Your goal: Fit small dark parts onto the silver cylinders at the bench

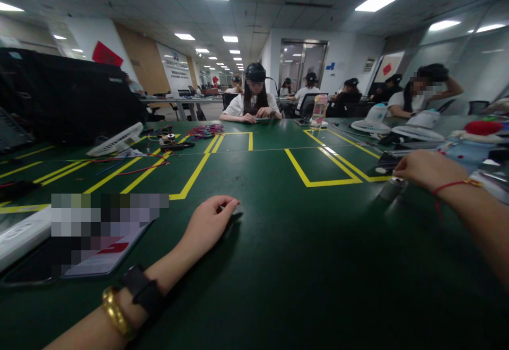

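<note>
My right hand point(431, 171) reaches in from the right side, its fingers pinched at the top of a small silver-grey cylinder point(393, 189). The cylinder stands on the green table point(318, 265) or just above it; which one I cannot tell. What kind of thing it is does not show clearly. My left hand point(212, 216) rests on the table left of centre. Its fingers are curled, with thumb and forefinger together, and nothing shows in them. Left of it lie phones point(107, 260), partly blurred out, beside a white power strip point(19, 238).
Yellow tape point(334, 183) marks rectangles on the tabletop. A white fan point(115, 140), loose wires point(145, 169) and a wire bundle point(207, 131) lie at the left. More fans point(370, 126), a bottle point(319, 110) and a red-topped plush toy point(465, 148) stand right. A person point(250, 101) sits opposite.
</note>
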The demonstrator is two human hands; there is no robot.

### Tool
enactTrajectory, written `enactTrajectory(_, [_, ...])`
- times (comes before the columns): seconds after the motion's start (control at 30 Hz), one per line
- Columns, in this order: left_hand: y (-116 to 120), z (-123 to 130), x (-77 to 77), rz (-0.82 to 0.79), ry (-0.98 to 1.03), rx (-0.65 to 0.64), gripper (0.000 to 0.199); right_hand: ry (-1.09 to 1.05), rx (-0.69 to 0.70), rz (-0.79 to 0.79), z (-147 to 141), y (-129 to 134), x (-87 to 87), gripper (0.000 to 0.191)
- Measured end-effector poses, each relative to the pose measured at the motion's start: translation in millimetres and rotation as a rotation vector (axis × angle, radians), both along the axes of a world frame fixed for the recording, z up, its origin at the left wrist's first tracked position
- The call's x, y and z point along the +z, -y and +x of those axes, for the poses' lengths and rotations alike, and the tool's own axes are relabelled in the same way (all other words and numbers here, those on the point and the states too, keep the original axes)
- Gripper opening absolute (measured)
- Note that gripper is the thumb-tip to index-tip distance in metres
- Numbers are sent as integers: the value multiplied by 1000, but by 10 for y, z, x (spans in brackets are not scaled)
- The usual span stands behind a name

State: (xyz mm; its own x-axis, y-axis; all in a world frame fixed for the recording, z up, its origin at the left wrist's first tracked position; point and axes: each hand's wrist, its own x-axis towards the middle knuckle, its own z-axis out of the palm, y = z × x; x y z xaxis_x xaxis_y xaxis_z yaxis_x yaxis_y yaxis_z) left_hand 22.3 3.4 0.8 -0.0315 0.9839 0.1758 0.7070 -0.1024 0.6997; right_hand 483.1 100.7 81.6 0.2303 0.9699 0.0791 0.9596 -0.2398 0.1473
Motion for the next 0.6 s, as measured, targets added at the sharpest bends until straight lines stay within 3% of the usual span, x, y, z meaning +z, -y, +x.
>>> enactTrajectory(0.37, [-6,3,-8,4,-15,1,40,-62,1,-101,159,-79,9,25])
enactTrajectory(0.53, [-5,-1,-14,10,-19,-3,39,-79,-6,-56,150,-65,37,25])
enactTrajectory(0.6, [-1,3,-7,12,-23,-1,39,-72,10,46,162,-67,22,22])
